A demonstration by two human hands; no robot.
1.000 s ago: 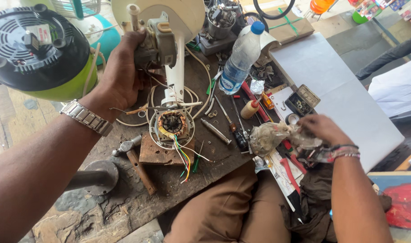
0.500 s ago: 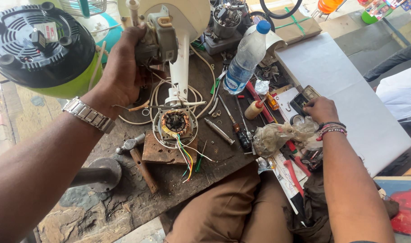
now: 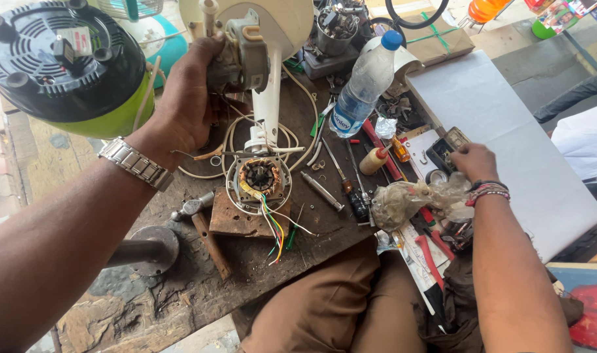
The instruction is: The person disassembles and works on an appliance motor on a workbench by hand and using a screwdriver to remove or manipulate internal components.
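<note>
Head view: left hand [image 3: 184, 104] clamped on the grey fan motor [image 3: 243, 55] at upper centre; right hand [image 3: 474, 161] fingers together over the small black box [image 3: 447, 145] at right.

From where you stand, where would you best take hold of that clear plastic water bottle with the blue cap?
Around the bottle's middle, coming from its right side. It stands upright, leaning slightly, and its round body narrows toward the blue cap; the white fan stand crowds its left.
</note>
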